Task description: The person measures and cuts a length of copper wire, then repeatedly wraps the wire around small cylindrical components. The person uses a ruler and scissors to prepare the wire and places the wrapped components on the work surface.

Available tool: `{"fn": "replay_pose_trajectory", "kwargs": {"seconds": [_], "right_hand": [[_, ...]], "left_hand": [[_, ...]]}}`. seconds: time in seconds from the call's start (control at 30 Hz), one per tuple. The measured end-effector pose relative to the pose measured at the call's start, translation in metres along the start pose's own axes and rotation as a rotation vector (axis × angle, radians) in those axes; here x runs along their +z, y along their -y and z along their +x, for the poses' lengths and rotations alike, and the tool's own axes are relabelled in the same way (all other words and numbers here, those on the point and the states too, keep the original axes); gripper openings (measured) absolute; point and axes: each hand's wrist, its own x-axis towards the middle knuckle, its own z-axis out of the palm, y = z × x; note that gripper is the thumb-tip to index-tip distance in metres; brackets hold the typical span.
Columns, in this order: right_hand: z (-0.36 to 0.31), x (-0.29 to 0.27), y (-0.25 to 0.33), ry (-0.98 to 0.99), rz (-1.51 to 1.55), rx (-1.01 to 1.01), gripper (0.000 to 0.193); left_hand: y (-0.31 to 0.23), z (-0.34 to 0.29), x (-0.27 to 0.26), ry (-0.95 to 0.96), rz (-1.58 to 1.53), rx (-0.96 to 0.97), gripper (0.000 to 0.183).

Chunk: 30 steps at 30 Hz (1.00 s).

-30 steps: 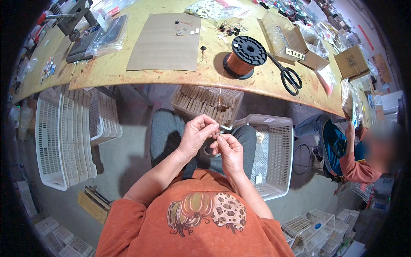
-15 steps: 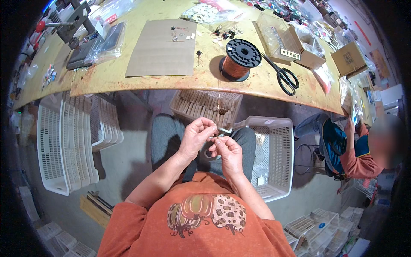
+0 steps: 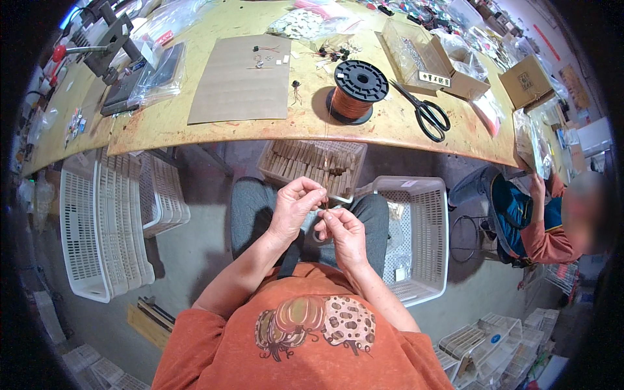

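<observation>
My left hand (image 3: 294, 209) and my right hand (image 3: 344, 235) meet above my lap, both pinched closed. A thin copper-coloured wire (image 3: 327, 162) runs down from a black spool (image 3: 361, 81) on the table to my fingertips. My left thumb and forefinger grip it just above my right fingertips. Something small and dark shows between the two pinches, too small to make out. The copper-orange winding (image 3: 351, 106) on the spool faces me. Black-handled scissors (image 3: 430, 119) lie to the right of the spool.
A grey-brown cardboard sheet (image 3: 237, 97) bears small wired parts. Below the table edge, a crate (image 3: 266, 166) holds rows of pale sticks. White baskets (image 3: 444, 234) stand at both sides. A clamp-like tool (image 3: 114, 49) is far left; another person (image 3: 546, 221) sits at right.
The view has shifted slightly. My hands stay almost in place, with small finger movements, and the wire from the spool to my fingers now shows more plainly as a straight line.
</observation>
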Motion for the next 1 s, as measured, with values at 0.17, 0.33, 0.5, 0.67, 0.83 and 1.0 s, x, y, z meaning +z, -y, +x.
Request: {"fn": "replay_pose_trajectory", "kwargs": {"seconds": [0.17, 0.33, 0.5, 0.67, 0.83, 1.0], "right_hand": [[-0.0001, 0.0006, 0.0008, 0.006, 0.033, -0.005, 0.015], [0.0004, 0.0003, -0.0004, -0.013, 0.054, 0.007, 0.014], [-0.0002, 0.0009, -0.0002, -0.01, 0.051, 0.015, 0.015], [-0.0001, 0.0021, -0.0009, -0.008, 0.066, 0.014, 0.015], [-0.0007, 0.0027, -0.0006, -0.02, 0.045, 0.013, 0.014], [-0.001, 0.0022, -0.0013, -0.03, 0.013, -0.021, 0.012]], "left_hand": [[0.0018, -0.0003, -0.0001, -0.014, 0.018, 0.025, 0.005], [0.0031, -0.0005, -0.0004, -0.023, 0.012, 0.03, 0.004], [0.0058, -0.0004, -0.0017, -0.02, -0.012, 0.031, 0.004], [0.0076, -0.001, -0.002, -0.018, -0.021, 0.023, 0.004], [0.0091, -0.0017, -0.0021, -0.021, -0.035, -0.01, 0.005], [0.0052, -0.0026, -0.0006, -0.008, -0.024, -0.032, 0.006]]}}
